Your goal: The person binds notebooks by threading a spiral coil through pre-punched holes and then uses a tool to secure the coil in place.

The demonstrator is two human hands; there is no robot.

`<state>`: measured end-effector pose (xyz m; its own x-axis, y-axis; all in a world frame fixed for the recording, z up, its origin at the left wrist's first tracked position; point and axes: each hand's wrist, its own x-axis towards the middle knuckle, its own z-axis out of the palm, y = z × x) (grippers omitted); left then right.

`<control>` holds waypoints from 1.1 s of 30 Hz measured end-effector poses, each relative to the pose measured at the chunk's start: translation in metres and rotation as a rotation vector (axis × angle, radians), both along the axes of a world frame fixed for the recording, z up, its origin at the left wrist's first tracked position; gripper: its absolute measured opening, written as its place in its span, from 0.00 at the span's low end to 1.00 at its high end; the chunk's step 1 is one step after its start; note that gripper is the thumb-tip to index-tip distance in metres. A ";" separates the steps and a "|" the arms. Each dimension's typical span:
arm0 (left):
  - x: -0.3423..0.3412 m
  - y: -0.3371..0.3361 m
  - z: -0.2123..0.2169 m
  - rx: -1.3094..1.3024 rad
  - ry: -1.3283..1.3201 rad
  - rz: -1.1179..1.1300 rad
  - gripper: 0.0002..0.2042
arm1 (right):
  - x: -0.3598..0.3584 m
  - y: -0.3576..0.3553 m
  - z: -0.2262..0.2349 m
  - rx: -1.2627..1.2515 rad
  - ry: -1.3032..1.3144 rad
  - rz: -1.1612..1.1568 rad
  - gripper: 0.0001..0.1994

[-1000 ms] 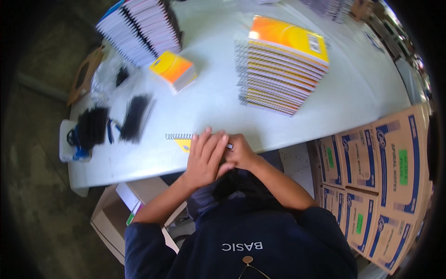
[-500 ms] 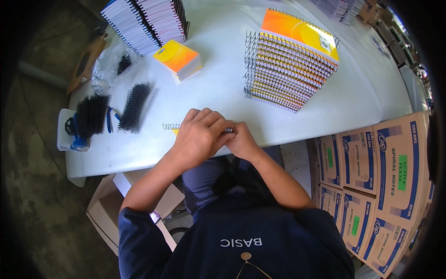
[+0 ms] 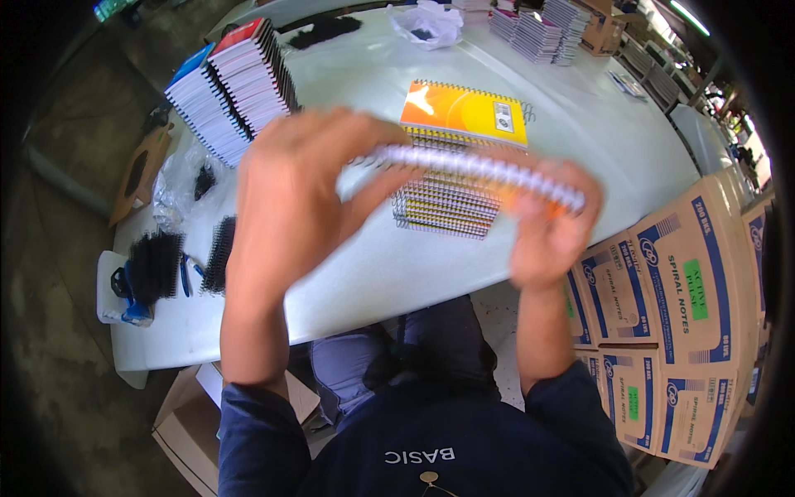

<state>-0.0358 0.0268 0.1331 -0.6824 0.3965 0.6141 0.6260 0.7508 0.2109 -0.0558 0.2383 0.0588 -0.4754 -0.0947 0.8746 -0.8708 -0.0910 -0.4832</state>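
Left hand (image 3: 294, 195) raised above white table (image 3: 580, 124), fingers pinching left end of spiral notebook (image 3: 480, 170). Notebook blurred, held in air between hands, long axis left to right, right end dipping slightly. Right hand (image 3: 551, 228) closed around right end. Orange-covered notebook stack (image 3: 455, 166) on table just beyond. Both hands equally near.

Dark navy long-sleeved top; sleeves (image 3: 248, 431) pushed up to just below the elbows, forearms bare. Small pale lettering across the chest, with a small round metal button or tag beneath it. Blue-grey trousers (image 3: 348, 369) below. Left hand (image 3: 290, 199) and right hand (image 3: 551, 228) bare, both blurred; no gloves, rings or watch discernible.
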 end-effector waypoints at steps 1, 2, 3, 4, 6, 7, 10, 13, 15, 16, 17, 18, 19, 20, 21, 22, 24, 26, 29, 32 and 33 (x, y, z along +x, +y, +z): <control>-0.028 0.010 0.002 0.118 0.223 -0.117 0.14 | -0.012 0.018 0.020 0.023 0.082 -0.051 0.13; -0.058 0.017 -0.006 0.216 0.446 -0.216 0.14 | -0.029 0.035 0.037 0.189 0.217 -0.317 0.13; -0.079 0.027 -0.023 0.253 0.495 -0.151 0.12 | -0.041 0.050 0.033 0.282 0.080 -0.273 0.15; -0.096 0.029 -0.045 0.261 0.365 -0.132 0.13 | -0.056 0.061 0.015 0.364 -0.054 -0.224 0.17; -0.097 0.033 -0.083 0.325 0.126 -0.191 0.21 | -0.071 0.068 -0.009 0.313 -0.183 -0.153 0.20; -0.097 0.035 -0.091 0.401 0.197 -0.194 0.19 | -0.067 0.065 -0.018 0.182 -0.171 -0.132 0.21; -0.096 0.054 -0.097 0.935 0.234 0.036 0.14 | -0.056 0.033 -0.026 -0.016 -0.226 -0.253 0.22; -0.098 0.070 -0.104 1.198 -0.109 0.110 0.10 | -0.045 -0.001 -0.030 -0.098 -0.335 -0.483 0.23; -0.096 0.078 -0.104 1.258 -0.136 0.128 0.09 | -0.047 -0.004 -0.033 -0.133 -0.283 -0.616 0.22; -0.097 0.077 -0.105 1.256 -0.075 0.081 0.08 | -0.046 -0.005 -0.034 -0.135 -0.284 -0.606 0.22; -0.098 0.075 -0.104 1.252 -0.014 0.036 0.07 | -0.045 -0.006 -0.034 -0.137 -0.285 -0.596 0.21; -0.098 0.072 -0.105 1.248 0.048 -0.010 0.06 | -0.044 -0.007 -0.035 -0.138 -0.286 -0.586 0.21; -0.096 0.066 -0.107 1.226 -0.009 -0.052 0.07 | -0.044 -0.009 -0.037 -0.168 -0.278 -0.562 0.18; -0.097 0.062 -0.109 1.183 -0.008 -0.070 0.08 | -0.046 -0.009 -0.039 -0.167 -0.250 -0.574 0.17; -0.100 0.057 -0.110 1.141 -0.007 -0.087 0.09 | -0.048 -0.007 -0.040 -0.166 -0.221 -0.585 0.16; -0.103 0.052 -0.112 1.100 -0.007 -0.098 0.10 | -0.049 -0.005 -0.043 -0.161 -0.196 -0.592 0.15; -0.109 0.022 -0.108 0.921 0.035 0.084 0.12 | -0.043 0.000 -0.039 -0.159 -0.156 -0.648 0.15; -0.114 -0.023 -0.118 0.525 0.142 0.413 0.13 | -0.026 0.005 -0.033 -0.123 -0.022 -0.794 0.16; -0.090 -0.095 -0.181 -0.187 -0.127 0.791 0.15 | 0.004 -0.016 -0.044 -0.188 0.121 -0.697 0.18; -0.045 -0.072 -0.205 -0.211 0.075 0.717 0.14 | 0.035 -0.037 -0.104 -0.160 -0.552 -0.075 0.24; -0.019 -0.054 -0.193 -0.171 -0.011 0.653 0.13 | 0.041 -0.050 -0.113 -0.226 -0.880 0.186 0.27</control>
<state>-0.0551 -0.0268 -0.0598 -0.8209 -0.0084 0.5710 0.0309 0.9978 0.0592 -0.0143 0.1884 -0.0543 -0.9711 -0.1074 0.2132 -0.1609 -0.3653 -0.9169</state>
